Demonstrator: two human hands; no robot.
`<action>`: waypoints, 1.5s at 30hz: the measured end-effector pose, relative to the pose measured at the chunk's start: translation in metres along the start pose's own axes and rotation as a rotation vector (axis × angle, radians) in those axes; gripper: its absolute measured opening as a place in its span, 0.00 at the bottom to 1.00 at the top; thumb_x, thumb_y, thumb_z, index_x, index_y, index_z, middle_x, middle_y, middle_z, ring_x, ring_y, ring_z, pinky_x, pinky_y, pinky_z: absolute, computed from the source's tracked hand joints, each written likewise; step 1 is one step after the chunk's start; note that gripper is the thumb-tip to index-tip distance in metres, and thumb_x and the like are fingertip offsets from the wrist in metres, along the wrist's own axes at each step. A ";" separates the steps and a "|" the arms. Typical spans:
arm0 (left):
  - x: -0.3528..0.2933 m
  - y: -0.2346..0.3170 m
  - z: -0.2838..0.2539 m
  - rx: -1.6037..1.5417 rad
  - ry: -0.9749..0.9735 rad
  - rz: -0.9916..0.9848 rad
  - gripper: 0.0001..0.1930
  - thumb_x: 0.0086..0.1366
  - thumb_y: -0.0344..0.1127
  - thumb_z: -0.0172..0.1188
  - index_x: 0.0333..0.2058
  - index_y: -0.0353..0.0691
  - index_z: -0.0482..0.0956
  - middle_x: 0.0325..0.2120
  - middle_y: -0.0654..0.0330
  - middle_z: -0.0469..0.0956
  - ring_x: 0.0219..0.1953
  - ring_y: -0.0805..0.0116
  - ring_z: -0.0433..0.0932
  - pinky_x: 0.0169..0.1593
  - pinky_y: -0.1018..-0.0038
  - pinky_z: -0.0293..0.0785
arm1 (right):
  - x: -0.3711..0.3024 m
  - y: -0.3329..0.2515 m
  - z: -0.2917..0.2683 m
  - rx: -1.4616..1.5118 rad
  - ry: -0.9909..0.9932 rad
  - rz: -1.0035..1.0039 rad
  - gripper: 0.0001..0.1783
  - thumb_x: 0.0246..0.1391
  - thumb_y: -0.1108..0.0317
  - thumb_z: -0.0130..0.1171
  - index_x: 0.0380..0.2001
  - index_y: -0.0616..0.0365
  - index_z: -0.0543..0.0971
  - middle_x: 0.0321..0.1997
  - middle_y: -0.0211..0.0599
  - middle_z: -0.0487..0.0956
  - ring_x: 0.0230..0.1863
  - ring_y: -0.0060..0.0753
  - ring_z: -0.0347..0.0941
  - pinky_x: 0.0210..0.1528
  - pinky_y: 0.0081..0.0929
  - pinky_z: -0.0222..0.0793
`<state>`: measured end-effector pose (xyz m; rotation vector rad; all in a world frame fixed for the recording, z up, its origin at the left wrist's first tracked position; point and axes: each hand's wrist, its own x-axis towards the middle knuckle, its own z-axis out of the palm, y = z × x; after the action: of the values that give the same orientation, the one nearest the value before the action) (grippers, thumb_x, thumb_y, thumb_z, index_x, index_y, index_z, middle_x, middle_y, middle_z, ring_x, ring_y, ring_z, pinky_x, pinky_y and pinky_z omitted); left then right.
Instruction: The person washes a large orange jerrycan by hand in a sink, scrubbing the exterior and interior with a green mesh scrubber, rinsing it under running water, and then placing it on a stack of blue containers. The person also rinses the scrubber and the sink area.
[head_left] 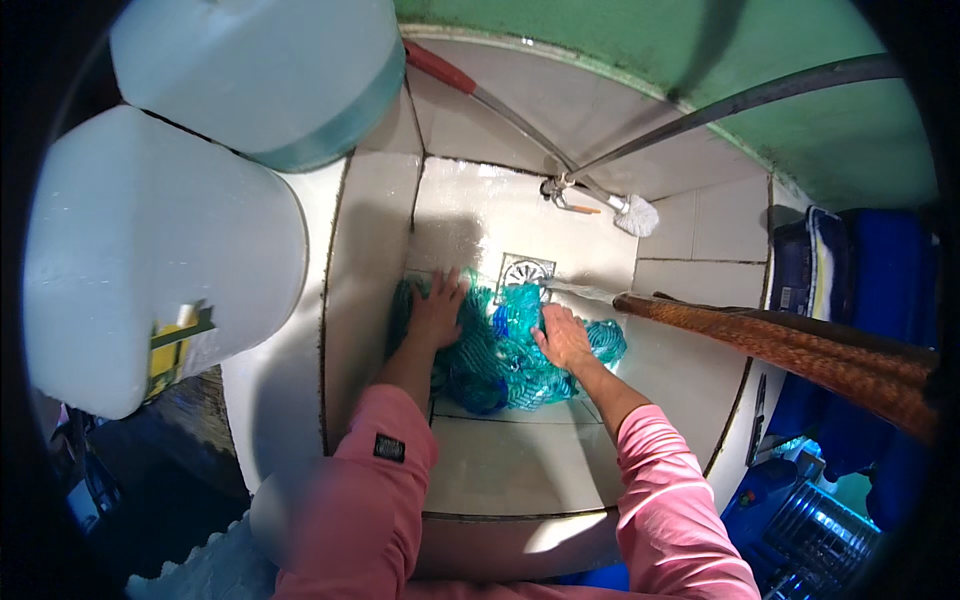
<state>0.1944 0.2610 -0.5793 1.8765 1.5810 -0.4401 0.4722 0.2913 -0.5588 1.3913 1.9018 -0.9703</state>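
A bundle of green net (520, 375) with blue patches lies wet on the white tiled floor of a basin. My left hand (437, 305) rests on its left side, fingers spread and nothing held. On the right part of the bundle, my right hand (564, 337) has its fingers bent into the mesh, gripping a fold. A round floor drain (526, 270) shows just beyond the net. From the right a rusty-brown pipe-like piece (740, 338) reaches over the basin, and a clear stream, apparently water, runs from its tip toward the drain.
Two large translucent containers (170, 260) stand on the left ledge. A small tap (560, 190) with an orange lever is at the far wall. A red-handled brush (638, 215) leans there. Dark blue cloths (850, 270) and a clear plastic bottle (820, 540) are at right.
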 end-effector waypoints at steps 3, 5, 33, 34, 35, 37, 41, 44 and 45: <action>-0.014 -0.002 0.006 -0.072 -0.188 -0.010 0.47 0.61 0.55 0.65 0.73 0.53 0.51 0.76 0.55 0.36 0.77 0.48 0.35 0.68 0.32 0.50 | 0.003 -0.008 -0.015 0.390 0.354 0.072 0.48 0.62 0.41 0.52 0.76 0.49 0.46 0.80 0.50 0.48 0.76 0.61 0.48 0.74 0.55 0.52; -0.019 -0.001 0.000 -0.091 -0.196 -0.030 0.48 0.61 0.62 0.62 0.73 0.53 0.51 0.77 0.54 0.35 0.78 0.47 0.33 0.69 0.33 0.49 | 0.018 -0.019 -0.022 0.335 0.402 -0.037 0.50 0.61 0.39 0.53 0.76 0.50 0.45 0.80 0.49 0.45 0.78 0.58 0.43 0.76 0.54 0.45; -0.038 0.100 0.050 -1.091 -0.167 0.130 0.54 0.36 0.47 0.83 0.63 0.37 0.66 0.61 0.45 0.67 0.65 0.51 0.65 0.69 0.56 0.61 | -0.047 -0.047 0.053 1.495 -0.293 0.180 0.52 0.48 0.32 0.64 0.69 0.51 0.64 0.70 0.47 0.64 0.69 0.45 0.62 0.69 0.52 0.60; -0.034 0.100 0.047 -1.117 -0.167 0.225 0.53 0.36 0.43 0.82 0.63 0.37 0.66 0.59 0.47 0.70 0.63 0.52 0.68 0.67 0.59 0.63 | -0.052 -0.049 0.044 1.476 -0.185 0.206 0.48 0.49 0.35 0.66 0.66 0.51 0.68 0.65 0.45 0.71 0.64 0.45 0.68 0.65 0.52 0.66; -0.030 0.102 0.043 -1.144 -0.170 0.320 0.52 0.36 0.40 0.82 0.63 0.36 0.66 0.57 0.49 0.74 0.60 0.54 0.72 0.66 0.61 0.65 | -0.055 -0.052 0.034 1.492 -0.172 0.207 0.46 0.48 0.38 0.68 0.66 0.51 0.69 0.64 0.45 0.72 0.62 0.45 0.71 0.62 0.51 0.69; -0.026 0.104 0.027 -1.060 -0.017 0.341 0.58 0.35 0.38 0.82 0.67 0.35 0.59 0.59 0.49 0.73 0.61 0.53 0.72 0.67 0.63 0.65 | -0.067 -0.057 0.010 1.526 -0.146 0.218 0.45 0.48 0.44 0.71 0.66 0.52 0.67 0.65 0.47 0.71 0.60 0.47 0.73 0.59 0.52 0.73; -0.030 0.114 -0.019 -1.097 0.183 0.437 0.67 0.33 0.36 0.84 0.70 0.29 0.49 0.60 0.47 0.71 0.64 0.52 0.69 0.69 0.61 0.62 | -0.106 -0.070 -0.039 1.633 0.024 0.079 0.55 0.43 0.48 0.75 0.70 0.52 0.57 0.64 0.47 0.71 0.62 0.47 0.72 0.58 0.47 0.74; -0.047 0.120 -0.049 -1.218 0.037 0.453 0.66 0.35 0.41 0.84 0.70 0.31 0.51 0.62 0.45 0.68 0.65 0.51 0.68 0.70 0.60 0.60 | -0.142 -0.083 -0.066 1.638 0.153 0.036 0.45 0.46 0.53 0.73 0.64 0.55 0.66 0.57 0.44 0.76 0.56 0.40 0.75 0.56 0.41 0.75; -0.057 0.123 -0.054 -1.186 0.100 0.465 0.65 0.36 0.42 0.84 0.69 0.31 0.52 0.63 0.45 0.68 0.65 0.51 0.68 0.70 0.60 0.59 | -0.154 -0.088 -0.071 1.618 0.186 0.005 0.43 0.46 0.55 0.73 0.63 0.56 0.67 0.55 0.43 0.77 0.55 0.38 0.76 0.56 0.38 0.75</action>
<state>0.2930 0.2445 -0.4724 1.2102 0.9856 0.6807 0.4293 0.2509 -0.3770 2.2366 0.9305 -2.6844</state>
